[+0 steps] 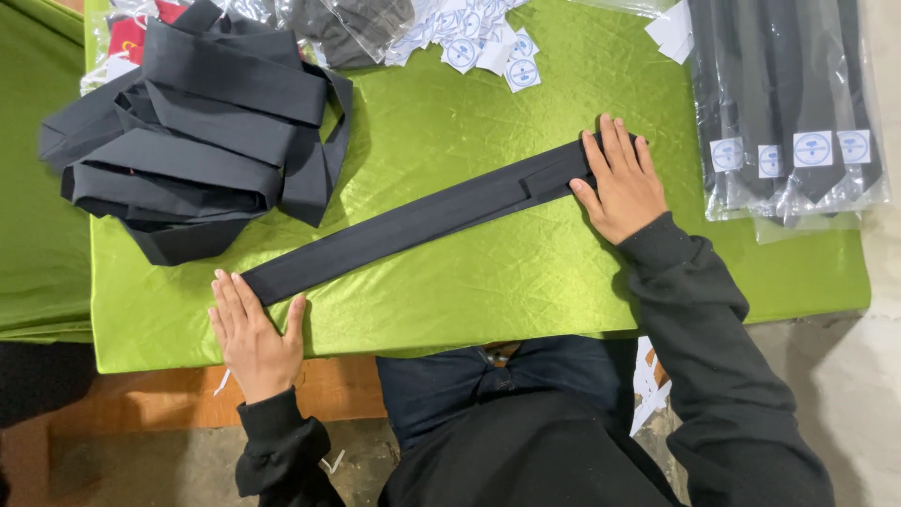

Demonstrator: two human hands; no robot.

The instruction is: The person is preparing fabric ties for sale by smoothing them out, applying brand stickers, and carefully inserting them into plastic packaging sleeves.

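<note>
We've got the black tie (pixel 422 221) stretched flat across the green-covered counter (pixel 488 282), running diag. from lower left to upper right. Our left hand (pixel 253 333) lies flat w/ fingers spread, pressing the tie's lower-left end near the counter's front edge; our right hand (pixel 619 178) lies flat on the upper-right end. Neither hand grips anything: both are open palms, just pinning the cloth. Held this way the strip looks taut and smooth, prob. to keep the folded-over layer near the right hand lined up w/ the strip below.

Pile of loose dark ties (pixel 202 131) sits at the counter's upper left, well apart from the stretched one, heaped w/o order.

Packaging: at far right, bagged ties (pixel 793 103) lie side by side in clear plastic sleeves, each w/ a small white square label (pixel 813 148) bearing a blue round mark, all labels roughly in one row. At top centre, a scatter of the same white-and-blue loose labels (pixel 483 42) lies beside more clear bags (pixel 361 28).
</note>
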